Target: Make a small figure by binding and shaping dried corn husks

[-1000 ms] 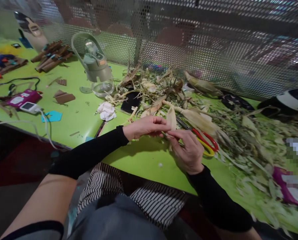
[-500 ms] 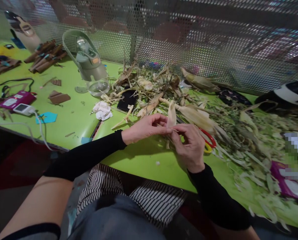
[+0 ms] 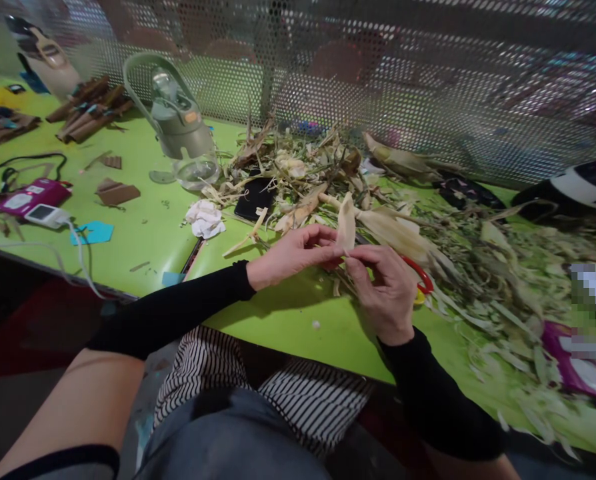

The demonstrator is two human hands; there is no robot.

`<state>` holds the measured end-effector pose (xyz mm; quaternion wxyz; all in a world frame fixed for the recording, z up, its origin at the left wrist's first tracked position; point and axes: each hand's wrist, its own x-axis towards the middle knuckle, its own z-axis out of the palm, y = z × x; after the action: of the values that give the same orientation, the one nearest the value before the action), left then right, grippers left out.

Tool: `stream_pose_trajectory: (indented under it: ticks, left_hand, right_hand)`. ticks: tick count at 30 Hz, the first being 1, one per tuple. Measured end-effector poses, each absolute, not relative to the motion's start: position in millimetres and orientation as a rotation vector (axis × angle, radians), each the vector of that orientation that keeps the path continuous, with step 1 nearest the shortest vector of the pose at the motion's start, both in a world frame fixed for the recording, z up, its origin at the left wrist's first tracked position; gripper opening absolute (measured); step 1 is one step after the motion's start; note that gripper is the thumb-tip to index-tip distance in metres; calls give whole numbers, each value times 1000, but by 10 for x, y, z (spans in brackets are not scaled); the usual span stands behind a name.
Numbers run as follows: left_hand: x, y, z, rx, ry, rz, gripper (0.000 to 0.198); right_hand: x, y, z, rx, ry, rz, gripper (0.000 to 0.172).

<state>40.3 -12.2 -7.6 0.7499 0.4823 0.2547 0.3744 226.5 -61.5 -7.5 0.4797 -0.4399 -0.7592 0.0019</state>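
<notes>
A small pale strip of corn husk stands upright between my hands, above the front of the green table. My left hand pinches it low down from the left, thumb against fingers. From the right, my right hand is closed at the strip's lower end, thumb and forefinger together. Just past the right hand lie scissors with a red and yellow handle, partly covered by it. Behind the hands rests a larger husk, part of a wide heap of dry husks and shreds.
A black phone and crumpled tissue lie left of the heap. Beyond them stands a green-lidded bottle. A purple power strip with a white plug sits at the left. Perforated metal borders the table's back.
My right hand has shifted slightly right, and the husk strip has moved a little up and right. Both hands keep their pinch.
</notes>
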Motion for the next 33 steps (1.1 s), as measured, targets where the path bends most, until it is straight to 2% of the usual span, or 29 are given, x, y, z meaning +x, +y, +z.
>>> stream_pose_trajectory:
  ticks: [6,13,19,27,33]
  left_hand:
    - [406,-146,-63,1087,562,851,37]
    - [435,-200,-59,1115,601,899,27]
    - [461,-211,-94,1053,590,902,38]
    - [448,-180,-91,1002,517,941,26]
    - [473,-204,-82,1088,616,967,34]
  right_hand:
    - [2254,-612,-83,-1168,-1791,31,11]
    - [2226,-627,-125,-1220,-1736,139,9]
    - [2235,-619,-174,-1202,-1720,208,8]
    - [2215,-648,-67,-1217,-1767,195,6]
    - [2198,-638,-166,-1242,-1630,350,11]
